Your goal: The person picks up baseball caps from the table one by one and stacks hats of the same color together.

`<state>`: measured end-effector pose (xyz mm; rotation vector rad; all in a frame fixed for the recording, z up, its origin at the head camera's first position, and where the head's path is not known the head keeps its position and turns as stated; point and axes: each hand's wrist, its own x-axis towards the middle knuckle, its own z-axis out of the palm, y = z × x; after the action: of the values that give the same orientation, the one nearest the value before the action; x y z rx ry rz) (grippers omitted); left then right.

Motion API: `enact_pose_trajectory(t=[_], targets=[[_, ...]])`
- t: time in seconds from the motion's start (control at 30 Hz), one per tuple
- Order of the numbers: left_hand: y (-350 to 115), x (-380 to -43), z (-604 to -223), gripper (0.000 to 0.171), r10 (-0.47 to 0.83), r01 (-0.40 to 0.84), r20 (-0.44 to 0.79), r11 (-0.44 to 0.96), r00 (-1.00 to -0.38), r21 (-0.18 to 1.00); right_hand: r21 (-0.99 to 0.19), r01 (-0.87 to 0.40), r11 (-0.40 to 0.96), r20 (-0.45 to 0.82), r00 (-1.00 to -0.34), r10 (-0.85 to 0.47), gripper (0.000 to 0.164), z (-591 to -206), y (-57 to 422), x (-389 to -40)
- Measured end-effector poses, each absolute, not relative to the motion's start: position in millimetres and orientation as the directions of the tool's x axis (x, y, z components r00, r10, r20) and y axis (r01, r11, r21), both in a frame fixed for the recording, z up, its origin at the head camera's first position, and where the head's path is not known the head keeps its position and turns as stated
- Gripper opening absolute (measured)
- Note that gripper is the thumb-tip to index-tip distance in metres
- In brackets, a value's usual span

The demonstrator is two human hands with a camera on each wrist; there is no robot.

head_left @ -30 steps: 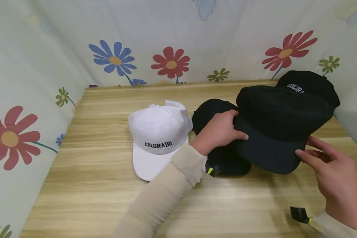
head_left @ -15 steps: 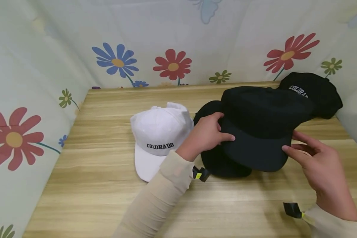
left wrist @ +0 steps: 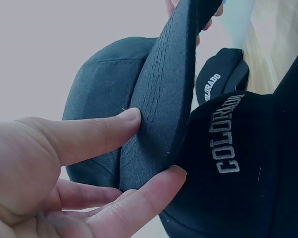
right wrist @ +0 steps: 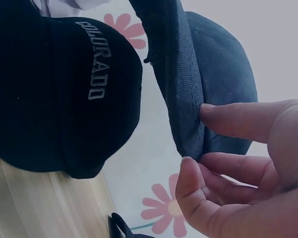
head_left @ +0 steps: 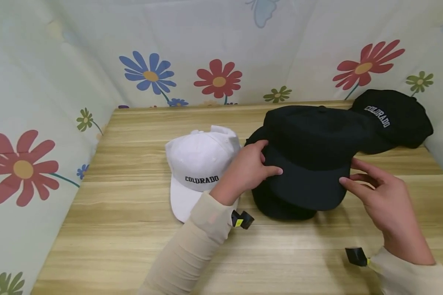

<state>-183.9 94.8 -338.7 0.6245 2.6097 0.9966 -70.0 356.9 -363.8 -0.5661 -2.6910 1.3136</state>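
A black baseball cap (head_left: 310,135) with no lettering in sight is held up by its brim, crown away from me. My left hand (head_left: 245,172) pinches the brim's left side between thumb and fingers. On the opposite side, my right hand (head_left: 382,196) pinches the brim the same way. Below the held cap lies a second black cap (head_left: 286,212), mostly hidden in the head view; both wrist views show its white COLORADO lettering (left wrist: 226,134). Just left of these sits a white cap (head_left: 199,155) with black COLORADO lettering, partly behind my left hand.
Another black COLORADO cap (head_left: 402,116) rests at the back right corner of the wooden table (head_left: 133,205). Flower-printed cloth (head_left: 302,37) hangs behind the table and along its sides. Small black devices (head_left: 356,256) are strapped at both wrists.
Both hands have carried the held cap leftward, so it now overlaps more of the black cap below. The back right cap's lettering has come fully into sight.
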Motion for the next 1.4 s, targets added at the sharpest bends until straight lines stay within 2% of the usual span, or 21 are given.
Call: enact_pose_trajectory(t=[0.23,0.83,1.03,1.4], targets=[[87,-182,-337,0.078,0.461,0.275,-0.121,0.697,-0.879,0.662,-0.774,0.235,0.588,-0.035,-0.943,0.33,0.067,-364,350,-79],[74,-176,-338,0.079,0.41,0.241,-0.133,0.735,-0.902,0.633,-0.755,0.224,0.616,-0.086,-0.965,0.246,0.072,-369,340,-98],[75,-174,-342,0.078,0.424,0.282,-0.123,0.764,-0.897,0.58,-0.762,0.198,0.617,-0.072,-0.972,0.224,0.068,-371,340,-99],[85,-170,-361,0.074,0.417,0.325,-0.134,0.839,-0.899,0.437,-0.704,0.148,0.695,-0.041,-0.985,0.169,0.068,-388,341,-102]])
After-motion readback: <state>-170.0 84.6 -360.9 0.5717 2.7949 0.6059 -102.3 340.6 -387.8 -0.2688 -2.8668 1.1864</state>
